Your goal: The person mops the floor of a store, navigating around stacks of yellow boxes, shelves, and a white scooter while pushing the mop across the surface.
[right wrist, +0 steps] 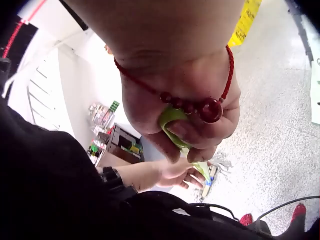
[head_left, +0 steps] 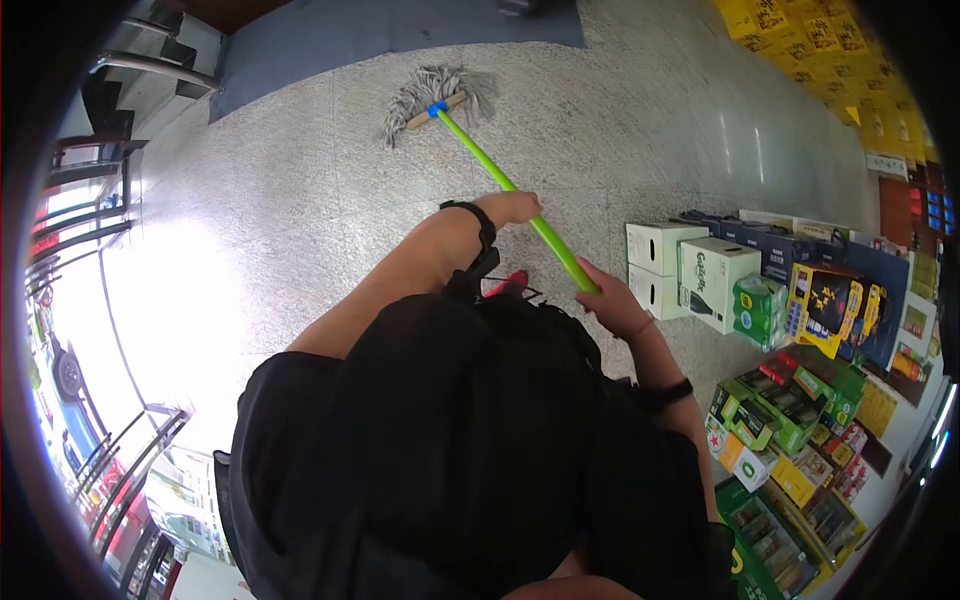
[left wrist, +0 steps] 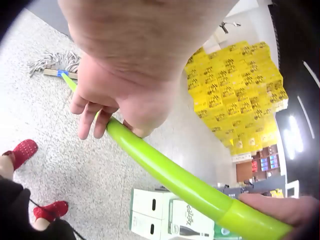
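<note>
A string mop with a bright green handle point(head_left: 480, 155) reaches out across the speckled floor. Its grey strands point(head_left: 440, 85) lie spread on the floor, below a wooden bar with a blue clamp point(head_left: 437, 108). My left hand point(head_left: 512, 208) holds the handle partway down, the thumb on one side and loosely curled fingers on the other in the left wrist view. Nearer my body, my right hand point(head_left: 612, 303) grips the upper end of the handle. In the right wrist view its fingers point(right wrist: 200, 132) wrap around the green end.
White cartons point(head_left: 720, 280) and a green wrapped pack point(head_left: 760, 312) stand on the right, with boxed goods point(head_left: 790, 400) behind. Yellow boxes point(head_left: 800, 40) are stacked at the far right. A dark grey mat point(head_left: 400, 35) lies beyond the mop; metal railings point(head_left: 160, 68) line the left.
</note>
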